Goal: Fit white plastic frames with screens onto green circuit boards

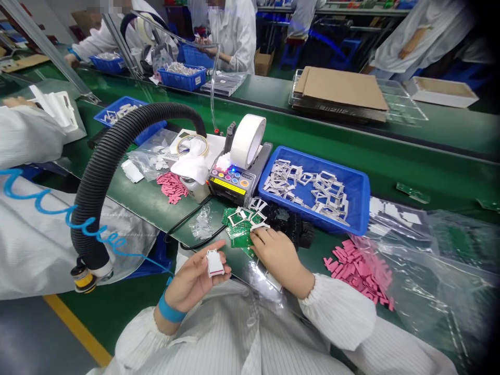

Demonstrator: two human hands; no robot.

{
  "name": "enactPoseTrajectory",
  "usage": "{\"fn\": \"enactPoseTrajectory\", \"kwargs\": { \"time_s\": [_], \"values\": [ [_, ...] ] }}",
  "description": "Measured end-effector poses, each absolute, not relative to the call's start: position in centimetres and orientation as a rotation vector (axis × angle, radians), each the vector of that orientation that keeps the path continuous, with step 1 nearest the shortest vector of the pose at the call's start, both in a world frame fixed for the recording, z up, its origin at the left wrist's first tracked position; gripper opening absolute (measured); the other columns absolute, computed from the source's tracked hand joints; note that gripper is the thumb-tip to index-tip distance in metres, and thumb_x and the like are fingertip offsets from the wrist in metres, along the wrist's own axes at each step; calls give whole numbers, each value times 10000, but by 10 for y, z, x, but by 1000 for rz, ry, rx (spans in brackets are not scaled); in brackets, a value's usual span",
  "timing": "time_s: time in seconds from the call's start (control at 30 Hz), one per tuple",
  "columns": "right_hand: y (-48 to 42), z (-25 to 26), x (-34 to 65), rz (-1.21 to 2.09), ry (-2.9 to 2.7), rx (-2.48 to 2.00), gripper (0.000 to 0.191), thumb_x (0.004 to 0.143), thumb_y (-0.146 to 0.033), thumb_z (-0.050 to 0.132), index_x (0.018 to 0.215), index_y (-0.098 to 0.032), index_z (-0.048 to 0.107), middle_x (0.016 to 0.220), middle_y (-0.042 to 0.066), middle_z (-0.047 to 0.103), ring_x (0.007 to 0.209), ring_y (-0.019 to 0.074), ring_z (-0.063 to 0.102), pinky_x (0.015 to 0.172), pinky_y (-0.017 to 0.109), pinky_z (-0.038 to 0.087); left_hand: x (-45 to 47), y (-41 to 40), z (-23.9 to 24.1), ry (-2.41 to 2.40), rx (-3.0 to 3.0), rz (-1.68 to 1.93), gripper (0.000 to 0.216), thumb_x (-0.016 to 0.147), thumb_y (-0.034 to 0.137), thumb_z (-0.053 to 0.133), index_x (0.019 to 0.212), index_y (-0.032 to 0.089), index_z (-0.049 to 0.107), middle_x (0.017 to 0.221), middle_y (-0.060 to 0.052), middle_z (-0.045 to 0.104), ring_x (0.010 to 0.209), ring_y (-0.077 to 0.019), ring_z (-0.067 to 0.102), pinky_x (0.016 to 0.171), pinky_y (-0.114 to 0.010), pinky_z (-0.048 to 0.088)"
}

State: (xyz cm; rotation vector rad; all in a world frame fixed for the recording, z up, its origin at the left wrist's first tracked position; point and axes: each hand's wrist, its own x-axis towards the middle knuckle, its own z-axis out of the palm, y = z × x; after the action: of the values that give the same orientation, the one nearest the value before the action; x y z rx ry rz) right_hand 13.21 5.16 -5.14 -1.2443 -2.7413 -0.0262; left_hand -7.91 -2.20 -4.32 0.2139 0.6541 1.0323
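Just beyond the right hand stand blue tray and tape dispenser.

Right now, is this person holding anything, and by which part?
The left hand holds a small white part flat across its fingers, gripped by its edges. The right hand touches the green boards; grip unclear.

The left hand held a small white part just off the bench's near edge. The right hand lay palm down at that edge, fingertips on green circuit boards. Behind them stood a blue tray of white frames, with a tape dispenser just left of it.
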Motion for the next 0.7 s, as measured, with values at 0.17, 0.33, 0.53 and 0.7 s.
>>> {"fn": "enactPoseTrajectory", "kwargs": {
  "time_s": [0.17, 0.33, 0.53, 0.7],
  "values": [
    [59, -46, 146, 89, -2658, -978, 159, 895, -141, 493, 921, -136, 650, 932, 91, 671, 772, 188, 543, 695, 336, 381, -78, -21, -45, 656, 248, 1041, 307, 781, 302, 665, 1056, 174, 618, 884, -38, 680, 748, -151, 667, 704, -291, 549],
    [53, 0, 152, 506, -2437, -791, 271, 971, -209, 366, 932, -148, 627, 828, 53, 644, 773, 126, 569, 694, 253, 445, -65, -20, -39, 689, 260, 961, 291, 761, 330, 683, 977, 142, 631, 846, -54, 707, 688, -137, 680, 635, -236, 558],
    [48, 34, 143, 1292, -2140, -617, 224, 935, -289, 479, 906, -175, 670, 752, 16, 579, 675, 91, 548, 611, 202, 435, -38, -18, -17, 558, 299, 822, 319, 730, 416, 687, 919, 160, 674, 774, -62, 740, 592, -163, 697, 523, -231, 561],
    [54, 33, 140, 1296, -2049, -745, 279, 890, -391, 539, 798, -151, 646, 673, 3, 590, 573, 86, 504, 517, 206, 385, -34, -17, -10, 531, 311, 816, 340, 731, 429, 679, 925, 151, 690, 780, -72, 748, 581, -159, 700, 501, -206, 553]
  ]
}}
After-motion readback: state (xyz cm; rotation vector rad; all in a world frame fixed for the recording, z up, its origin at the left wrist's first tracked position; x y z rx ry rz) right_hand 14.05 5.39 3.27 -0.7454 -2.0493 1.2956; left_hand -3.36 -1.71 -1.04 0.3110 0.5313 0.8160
